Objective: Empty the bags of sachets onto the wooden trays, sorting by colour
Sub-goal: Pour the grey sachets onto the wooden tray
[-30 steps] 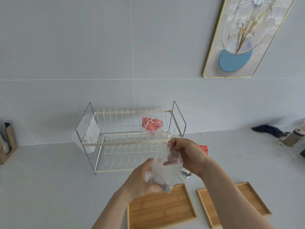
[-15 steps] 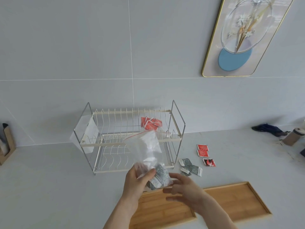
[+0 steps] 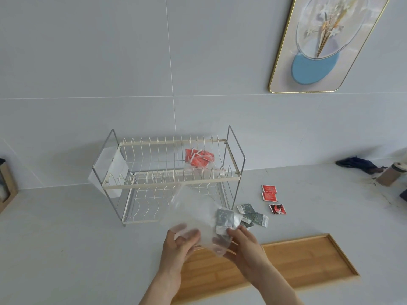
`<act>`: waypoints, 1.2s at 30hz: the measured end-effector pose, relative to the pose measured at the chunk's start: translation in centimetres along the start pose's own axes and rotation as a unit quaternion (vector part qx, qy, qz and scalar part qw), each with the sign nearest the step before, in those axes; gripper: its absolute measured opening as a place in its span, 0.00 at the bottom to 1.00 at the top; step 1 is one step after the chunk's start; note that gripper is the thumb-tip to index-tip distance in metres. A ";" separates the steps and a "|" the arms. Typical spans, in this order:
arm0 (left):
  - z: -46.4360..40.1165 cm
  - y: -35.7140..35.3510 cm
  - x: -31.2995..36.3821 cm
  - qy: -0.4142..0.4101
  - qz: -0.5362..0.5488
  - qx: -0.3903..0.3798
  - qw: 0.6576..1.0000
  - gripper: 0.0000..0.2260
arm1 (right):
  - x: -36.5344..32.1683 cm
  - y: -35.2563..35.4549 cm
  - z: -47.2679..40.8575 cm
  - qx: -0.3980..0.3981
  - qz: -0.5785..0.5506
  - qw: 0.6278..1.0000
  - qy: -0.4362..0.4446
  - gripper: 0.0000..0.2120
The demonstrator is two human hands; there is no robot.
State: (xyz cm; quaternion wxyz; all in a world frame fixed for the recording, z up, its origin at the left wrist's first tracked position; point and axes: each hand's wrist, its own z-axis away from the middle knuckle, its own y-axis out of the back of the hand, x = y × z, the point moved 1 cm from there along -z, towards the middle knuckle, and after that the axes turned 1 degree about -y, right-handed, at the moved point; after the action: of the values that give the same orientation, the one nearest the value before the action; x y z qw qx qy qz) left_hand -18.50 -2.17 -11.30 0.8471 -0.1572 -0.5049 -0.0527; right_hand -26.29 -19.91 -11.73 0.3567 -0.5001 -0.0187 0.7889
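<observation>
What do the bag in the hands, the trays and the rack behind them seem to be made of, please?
The bag looks like thin clear plastic film: grey sachets show through it, and it creases. The trays seem to be bamboo or light wood, matt, with visible strip grain. The rack appears to be metal wire, its tines coated cream and its outer frame bare grey.

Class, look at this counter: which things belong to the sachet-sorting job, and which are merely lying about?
Part of the job:
clear bag held between left hand and right hand
grey sachets
red sachets
bag of red sachets on the rack
wooden trays

Lying about:
dish rack
wall picture
dark cloth
</observation>
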 end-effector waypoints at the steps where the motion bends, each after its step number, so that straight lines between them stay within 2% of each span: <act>1: -0.1 0.6 -0.1 0.001 0.000 0.014 1.000 0.43 | -0.4 0.4 0.0 0.015 0.015 1.000 0.000 0.10; 3: -0.5 1.8 0.0 -0.007 -0.011 0.051 0.999 0.41 | -1.2 1.3 -0.2 0.045 0.068 0.997 0.001 0.09; 6: -1.0 3.0 0.7 -0.049 -0.055 0.085 0.994 0.32 | -2.2 2.1 -0.5 0.068 0.160 0.985 0.023 0.06; 10: -2.0 3.0 1.7 -0.141 -0.199 0.048 0.969 0.28 | -3.1 1.9 -1.2 0.066 0.262 0.961 0.054 0.04; 12: -2.5 2.1 2.3 -0.169 -0.284 0.005 0.944 0.27 | -3.4 1.6 -1.7 0.069 0.346 0.933 0.073 0.05; 14: -2.9 1.1 2.7 -0.180 -0.353 -0.038 0.917 0.26 | -3.8 1.2 -2.1 0.061 0.443 0.889 0.102 0.05; 18: -3.1 -0.5 2.0 -0.157 -0.429 -0.095 0.885 0.24 | -4.3 0.3 -2.4 0.036 0.557 0.816 0.149 0.09; 23: -3.3 -1.4 0.4 -0.146 -0.444 -0.079 0.881 0.07 | -4.2 0.1 -2.7 0.007 0.626 0.757 0.186 0.10; 25: -3.4 -1.4 0.0 -0.143 -0.451 -0.065 0.878 0.04 | -4.2 0.2 -3.0 0.006 0.641 0.745 0.185 0.08; 33: -4.5 -1.6 -0.9 -0.127 -0.460 -0.059 0.877 0.07 | -4.7 0.1 -3.8 -0.003 0.654 0.730 0.196 0.09; 36: -4.9 -1.4 -1.2 -0.109 -0.458 -0.075 0.879 0.15 | -5.3 -0.1 -3.9 -0.006 0.646 0.734 0.209 0.09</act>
State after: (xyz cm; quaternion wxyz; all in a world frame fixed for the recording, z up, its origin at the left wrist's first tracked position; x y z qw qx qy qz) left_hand -15.34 -5.12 -14.18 0.6538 0.0234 -0.6043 -0.4548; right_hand -21.84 -24.21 -9.53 -0.2467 -0.5466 0.3786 0.7050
